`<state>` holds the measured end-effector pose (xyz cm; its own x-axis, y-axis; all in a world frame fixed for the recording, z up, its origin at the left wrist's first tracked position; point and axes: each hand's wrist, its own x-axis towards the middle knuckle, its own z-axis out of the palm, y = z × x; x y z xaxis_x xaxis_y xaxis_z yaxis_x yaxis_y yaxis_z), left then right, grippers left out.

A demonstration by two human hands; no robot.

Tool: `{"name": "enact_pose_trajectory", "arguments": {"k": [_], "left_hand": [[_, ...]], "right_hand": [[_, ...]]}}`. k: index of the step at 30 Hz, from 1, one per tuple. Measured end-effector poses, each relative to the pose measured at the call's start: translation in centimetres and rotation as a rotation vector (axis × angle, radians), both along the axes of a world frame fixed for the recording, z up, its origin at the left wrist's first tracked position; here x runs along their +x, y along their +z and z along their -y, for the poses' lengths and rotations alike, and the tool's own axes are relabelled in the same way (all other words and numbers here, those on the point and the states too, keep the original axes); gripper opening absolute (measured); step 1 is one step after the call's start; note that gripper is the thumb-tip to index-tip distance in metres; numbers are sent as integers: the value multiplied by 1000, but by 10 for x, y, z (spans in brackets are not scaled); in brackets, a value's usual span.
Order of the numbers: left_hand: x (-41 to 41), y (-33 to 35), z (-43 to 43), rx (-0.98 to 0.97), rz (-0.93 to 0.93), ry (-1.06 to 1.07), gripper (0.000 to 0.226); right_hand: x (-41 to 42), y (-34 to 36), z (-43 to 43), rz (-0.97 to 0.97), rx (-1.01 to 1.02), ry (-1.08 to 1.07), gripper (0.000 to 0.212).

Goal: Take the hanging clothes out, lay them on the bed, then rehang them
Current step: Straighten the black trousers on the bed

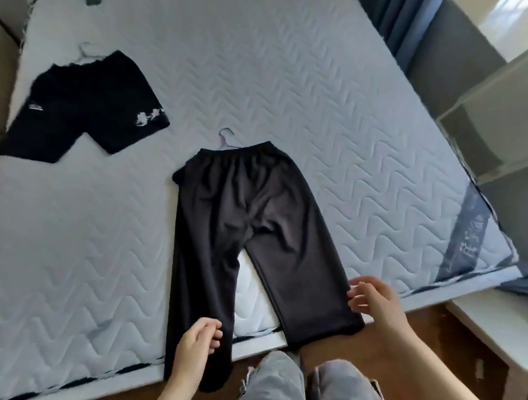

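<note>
The fingers [213,329] of the left hand [196,343] are loosely curled over one leg of the dark trousers [242,223]; whether fabric is pinched cannot be told. The fingers [357,292] of the right hand [373,298] are relaxed and slightly spread, with their tips at the other leg's outer edge. The trousers are laid flat on the bed [308,91] on a purple hanger [226,139], cuffs draped over its near edge. Black shorts [80,107] are laid far left. Both forearms are extended forward.

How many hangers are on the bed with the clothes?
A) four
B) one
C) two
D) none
C: a white hanger pokes out above the black shorts, and a purple hanger pokes out above the long black pants.
</note>
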<state>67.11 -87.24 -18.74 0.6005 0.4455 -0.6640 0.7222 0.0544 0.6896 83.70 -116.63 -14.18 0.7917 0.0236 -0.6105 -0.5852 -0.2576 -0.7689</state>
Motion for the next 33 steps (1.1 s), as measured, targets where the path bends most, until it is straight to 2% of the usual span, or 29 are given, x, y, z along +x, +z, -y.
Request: {"name": "enact_pose_trajectory", "arguments": {"k": [2, 7, 11, 16, 18, 23, 27, 30, 33], "left_hand": [[46, -1, -19, 36, 12, -21, 32], [173, -31, -74, 156, 37, -90, 18], [285, -98, -125, 310, 36, -181, 15], [411, -199, -188, 526, 94, -245, 35], [454, -229, -209, 649, 131, -260, 37], [530, -280, -243, 838, 127, -351, 39], [557, -299, -252, 993, -29, -523, 32], [571, -296, -241, 976, -45, -575, 18], [586, -293, -225, 958, 2, -653, 17]], "right_hand": [[44, -12, -21, 41, -22, 73, 24], [154, -74, -75, 149, -100, 175, 21], [230, -165, -120, 334, -298, 357, 36], [277, -297, -170, 628, -536, 671, 54], [281, -341, -182, 682, -633, 748, 59], [277, -393, -188, 830, -780, 689, 63], [276, -400, -189, 925, -826, 621, 62], [277, -401, -192, 934, -846, 611, 62], [277, -400, -192, 930, -851, 613, 63]]}}
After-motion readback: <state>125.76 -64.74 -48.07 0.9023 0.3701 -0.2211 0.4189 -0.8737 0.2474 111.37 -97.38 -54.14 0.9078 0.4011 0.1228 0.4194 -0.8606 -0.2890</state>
